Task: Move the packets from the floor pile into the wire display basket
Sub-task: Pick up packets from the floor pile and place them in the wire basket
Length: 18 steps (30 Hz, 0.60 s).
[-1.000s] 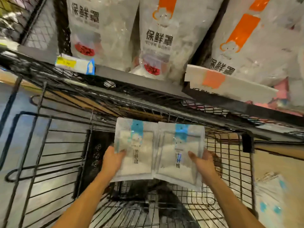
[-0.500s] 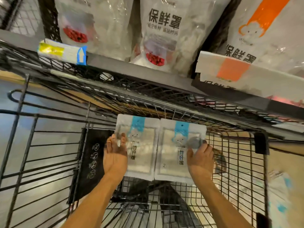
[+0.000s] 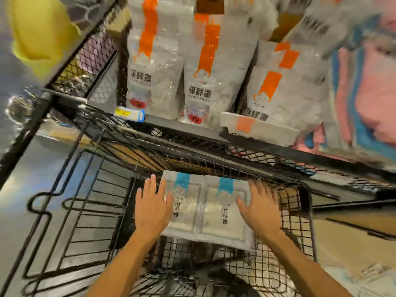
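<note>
Two blue-striped packets (image 3: 205, 209) side by side in wire basket (image 3: 300, 215), against its far wall, under shelf (image 3: 182, 127). Left hand (image 3: 151, 207) flat on left packet's outer edge, fingers (image 3: 147, 187) straight and spread, gripping nothing. Right hand (image 3: 260, 207) flat on right packet's outer edge, fingers likewise straight. Orange-striped bags (image 3: 212, 67) upright on shelf above.

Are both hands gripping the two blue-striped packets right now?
No. The left hand and right hand lie flat with straight fingers beside the blue-striped packets.
</note>
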Motion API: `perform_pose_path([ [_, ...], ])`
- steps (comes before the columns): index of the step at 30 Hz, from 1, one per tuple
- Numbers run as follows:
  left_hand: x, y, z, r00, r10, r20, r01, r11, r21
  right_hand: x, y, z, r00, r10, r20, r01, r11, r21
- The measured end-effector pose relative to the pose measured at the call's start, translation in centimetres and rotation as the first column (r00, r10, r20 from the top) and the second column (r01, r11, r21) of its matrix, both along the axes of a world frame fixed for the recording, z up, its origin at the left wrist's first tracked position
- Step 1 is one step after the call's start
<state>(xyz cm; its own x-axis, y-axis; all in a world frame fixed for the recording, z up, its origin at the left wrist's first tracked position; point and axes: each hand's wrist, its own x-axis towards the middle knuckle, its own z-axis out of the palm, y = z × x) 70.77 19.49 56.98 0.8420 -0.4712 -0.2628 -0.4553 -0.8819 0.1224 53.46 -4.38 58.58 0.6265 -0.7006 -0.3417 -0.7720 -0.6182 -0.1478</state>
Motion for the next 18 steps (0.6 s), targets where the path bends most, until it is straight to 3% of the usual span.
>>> perform_pose_path([
  [10, -0.5, -0.3, 16.8, 0.997, -0.002, 0.082, 0.010, 0.995, -0.099, -0.3, -0.8, 14.9, 0.991, 0.098, 0.094, -0.087, 0.990, -0.113],
  [18, -0.7, 1.5, 24.5, 0.972, -0.209, 0.108, 0.223, 0.964, -0.142, -5.0, 2.6, 23.0, 0.971, -0.039, 0.237, 0.082, 0.981, -0.176],
])
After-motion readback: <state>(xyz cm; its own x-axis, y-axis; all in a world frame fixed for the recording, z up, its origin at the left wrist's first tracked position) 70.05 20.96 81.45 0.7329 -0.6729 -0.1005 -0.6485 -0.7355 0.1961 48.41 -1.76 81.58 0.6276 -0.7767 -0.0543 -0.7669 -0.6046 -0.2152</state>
